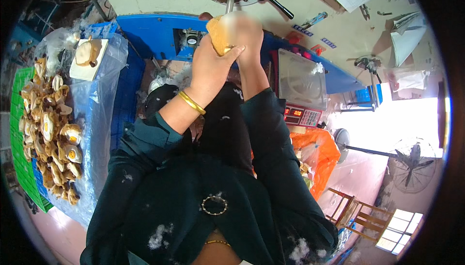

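Note:
Both of my hands are raised at the metal nozzle (230, 4) that sticks out of a pale machine panel. Between them is a tan, fuzzy plush piece (217, 33), held close below the nozzle's end. My left hand (212, 64) is closed on its lower side, the thumb pointing right. Wrapped round the other side is my right hand (250, 39); a whitish blur covers part of it and of the piece. How far the piece sits over the nozzle cannot be made out.
On the left, several small brown-and-white plush toys (47, 124) lie on plastic sheeting over blue crates, with another on a white block (92, 69). A red scale (302, 115), orange bag (317, 156) and fan (414, 163) are right. Black-handled levers (276, 6) flank the nozzle.

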Tool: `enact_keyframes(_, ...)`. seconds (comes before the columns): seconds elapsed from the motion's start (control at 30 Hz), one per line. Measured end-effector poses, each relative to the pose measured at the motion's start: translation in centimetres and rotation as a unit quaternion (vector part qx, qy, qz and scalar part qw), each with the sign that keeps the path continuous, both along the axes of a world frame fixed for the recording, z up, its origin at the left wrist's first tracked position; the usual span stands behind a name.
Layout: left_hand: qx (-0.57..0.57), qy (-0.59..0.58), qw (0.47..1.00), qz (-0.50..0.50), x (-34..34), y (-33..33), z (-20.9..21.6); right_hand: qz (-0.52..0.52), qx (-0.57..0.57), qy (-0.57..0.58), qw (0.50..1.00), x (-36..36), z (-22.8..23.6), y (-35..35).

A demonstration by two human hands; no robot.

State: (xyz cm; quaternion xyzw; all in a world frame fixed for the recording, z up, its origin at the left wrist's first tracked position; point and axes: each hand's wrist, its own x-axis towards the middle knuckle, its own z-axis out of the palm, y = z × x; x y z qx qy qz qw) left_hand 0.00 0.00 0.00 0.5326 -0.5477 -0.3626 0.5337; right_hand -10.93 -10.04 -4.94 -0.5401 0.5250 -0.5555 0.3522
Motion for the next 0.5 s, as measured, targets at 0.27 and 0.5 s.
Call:
enact_keyframes(0.27, -0.029, 0.056, 0.997, 0.042, -2.3, 1.3, -3.3, -0.001, -0.101, -0.069, 0.993, -0.4, -0.8, 3.0)
enact_keyframes(0.5, 0.015, 0.349, 0.936, -0.031, -0.7, 2.0, -3.5, -0.058, -0.162, 0.001, 0.985, 0.6, -0.5, 5.3)
